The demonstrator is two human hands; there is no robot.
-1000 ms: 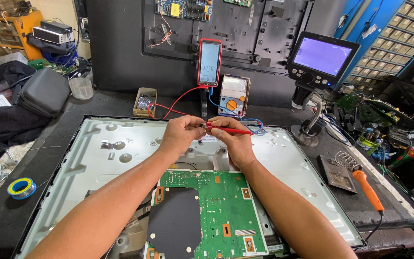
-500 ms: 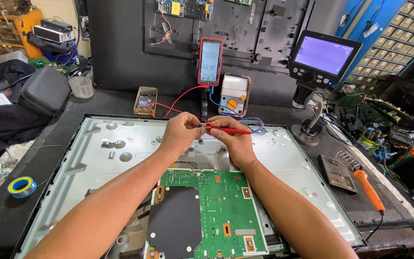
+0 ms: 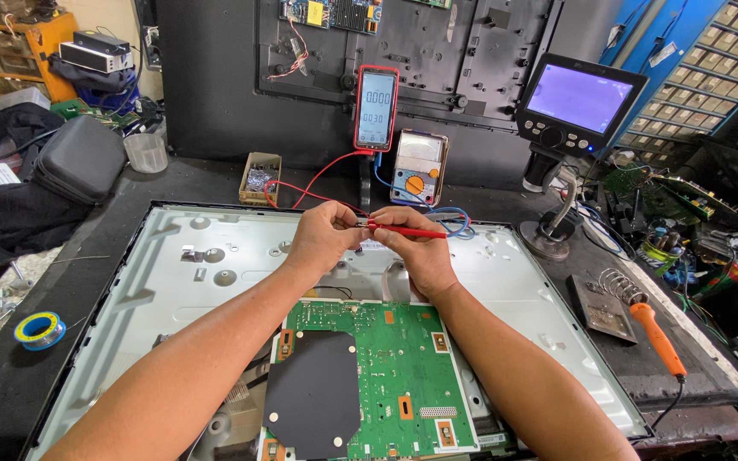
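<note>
My left hand and my right hand meet above the far middle of a flat metal TV back panel. My right hand holds a red test probe lying sideways, its tip pointing left into the pinched fingers of my left hand. What the left fingers pinch is too small to tell. A red lead runs from the hands up to a red digital multimeter standing upright behind. A green circuit board with a black pad lies on the panel below my wrists.
An analog meter stands beside the digital one. A small monitor on a stand sits at the right, with an orange-handled soldering iron and its stand. A tape roll, a plastic cup and bags lie at the left.
</note>
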